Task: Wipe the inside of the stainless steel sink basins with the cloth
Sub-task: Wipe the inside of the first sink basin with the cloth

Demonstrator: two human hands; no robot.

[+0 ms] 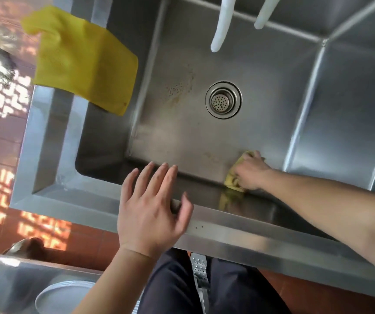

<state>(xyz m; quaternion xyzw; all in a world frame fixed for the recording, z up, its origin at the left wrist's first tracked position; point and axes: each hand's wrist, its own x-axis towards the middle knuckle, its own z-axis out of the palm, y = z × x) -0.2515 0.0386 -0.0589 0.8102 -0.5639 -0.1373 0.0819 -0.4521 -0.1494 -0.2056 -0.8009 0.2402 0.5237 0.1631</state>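
I look straight down into a stainless steel sink basin [195, 137] with a round strainer drain [223, 100] in its floor. My right hand [250, 172] is closed on a bunched yellow cloth [234, 180], pressed against the basin floor where it meets the near wall, right of centre. My left hand [152, 207] rests flat with fingers spread on the sink's near rim [238, 225], holding nothing. Brownish stains [179, 89] mark the floor left of the drain.
A second yellow cloth [80, 57] hangs over the sink's left rim. Two white tap spouts [221, 26] hang over the far edge. Red floor tiles lie to the left. A steel tub with a round lid [64, 295] stands at bottom left.
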